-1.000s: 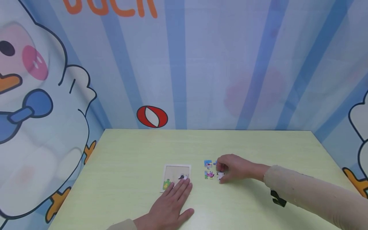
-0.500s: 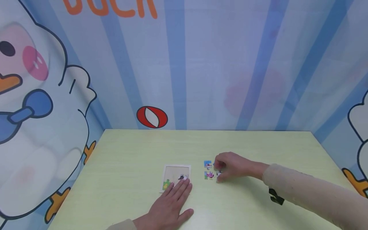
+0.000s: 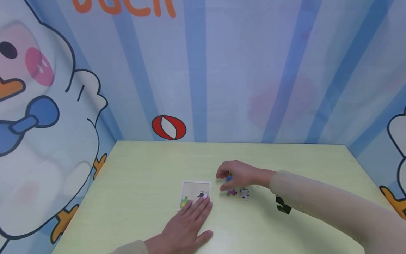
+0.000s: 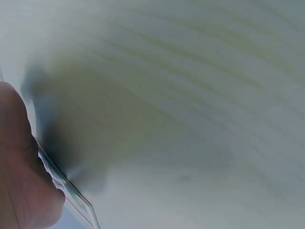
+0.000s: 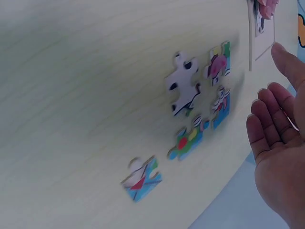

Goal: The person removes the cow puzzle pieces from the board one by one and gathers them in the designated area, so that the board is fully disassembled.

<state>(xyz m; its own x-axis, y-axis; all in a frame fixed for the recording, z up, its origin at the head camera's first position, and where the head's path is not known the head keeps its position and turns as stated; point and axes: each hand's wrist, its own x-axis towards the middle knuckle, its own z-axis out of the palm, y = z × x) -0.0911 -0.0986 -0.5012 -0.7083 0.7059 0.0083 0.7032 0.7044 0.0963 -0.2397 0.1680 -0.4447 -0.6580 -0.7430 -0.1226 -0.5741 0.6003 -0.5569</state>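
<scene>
My left hand [image 3: 187, 225] lies flat, its fingertips resting on the lower part of a white-rimmed puzzle tray [image 3: 196, 182]. Inside the tray show a green-and-yellow puzzle piece [image 3: 184, 201] and a black-and-white one [image 3: 202, 194]; the hand covers part of the tray. My right hand [image 3: 239, 173] hovers over loose puzzle pieces to the tray's right, fingers loosely bent, nothing visible between them. On the table in the right wrist view are a white piece with black spots [image 5: 182, 85], a pink one [image 5: 217, 65], a blue one [image 5: 221, 107], a green-and-red one [image 5: 189, 141] and a kite-patterned one [image 5: 142, 180].
The pale wooden table [image 3: 152, 169] ends at a striped blue backdrop [image 3: 228, 88]. Cartoon duck figures are printed on the side walls. The left wrist view shows mostly blurred tabletop with the tray's edge [image 4: 88, 210] beside the hand.
My right hand has moved left across the loose pieces toward the tray, uncovering the spotted white piece. My left hand stays on the tray. The head view has shifted slightly.
</scene>
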